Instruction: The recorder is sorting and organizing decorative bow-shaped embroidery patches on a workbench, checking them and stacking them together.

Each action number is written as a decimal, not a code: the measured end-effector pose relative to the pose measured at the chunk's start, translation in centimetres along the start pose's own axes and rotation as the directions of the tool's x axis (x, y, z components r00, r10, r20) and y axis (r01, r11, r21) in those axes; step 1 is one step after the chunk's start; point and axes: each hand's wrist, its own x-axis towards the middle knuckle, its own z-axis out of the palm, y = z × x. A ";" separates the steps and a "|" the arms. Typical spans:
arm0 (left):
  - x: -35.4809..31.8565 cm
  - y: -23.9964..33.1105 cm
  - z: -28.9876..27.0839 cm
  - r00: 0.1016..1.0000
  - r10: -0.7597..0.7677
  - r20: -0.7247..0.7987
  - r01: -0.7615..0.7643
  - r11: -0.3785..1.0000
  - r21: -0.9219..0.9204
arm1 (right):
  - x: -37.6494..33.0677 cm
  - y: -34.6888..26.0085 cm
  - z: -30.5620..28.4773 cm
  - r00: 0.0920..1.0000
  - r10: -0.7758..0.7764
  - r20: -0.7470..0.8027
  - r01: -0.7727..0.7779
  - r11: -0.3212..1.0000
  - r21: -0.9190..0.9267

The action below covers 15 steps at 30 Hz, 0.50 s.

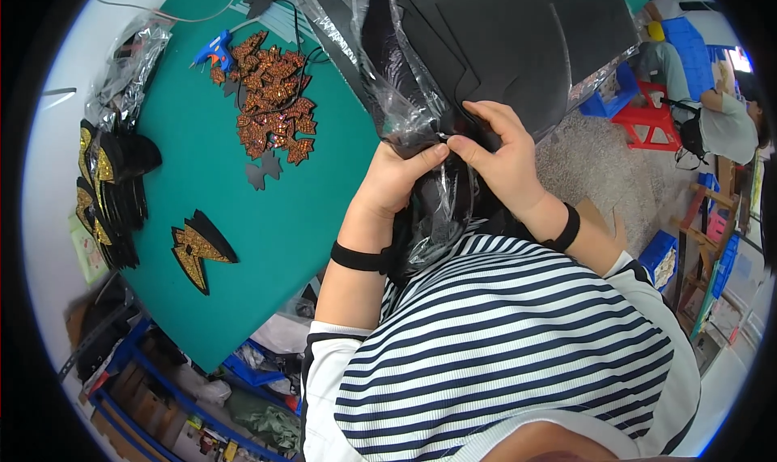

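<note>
Clear, crinkled plastic film (405, 125) bunched between twelve and one in my view — my left hand (392, 177) and right hand (507, 161) nearly meet, thumbs and fingers pinching it! Large flat black sheets (518, 37) at one o'clock; orange-brown glittery bow-shaped pieces (267, 74) heaped toward half past ten — on the smooth green tabletop (202, 138).

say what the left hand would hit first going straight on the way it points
The left hand would likely meet the clear plastic first, which it already touches. The black sheets seem to lie farther on, though depth is unclear.
</note>
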 end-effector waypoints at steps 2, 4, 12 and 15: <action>0.0 -0.1 0.1 0.999 -0.033 -0.014 0.033 0.998 0.055 | 0.1 1.2 0.3 0.990 0.127 0.056 -0.135 0.978 0.162; 0.0 0.2 0.1 1.000 -0.020 0.006 0.019 1.000 0.016 | 0.7 1.4 -0.2 0.829 0.479 0.289 -0.544 0.574 0.612; 0.6 -0.1 -3.4 0.917 -0.075 -0.392 0.100 0.994 0.043 | 9.4 8.5 -6.4 0.827 0.525 -0.203 -0.395 0.798 0.455; 1.6 -2.6 -6.9 0.830 0.010 -0.558 0.033 0.997 0.067 | 16.5 11.3 -14.0 0.861 0.331 -0.387 -0.348 0.937 0.027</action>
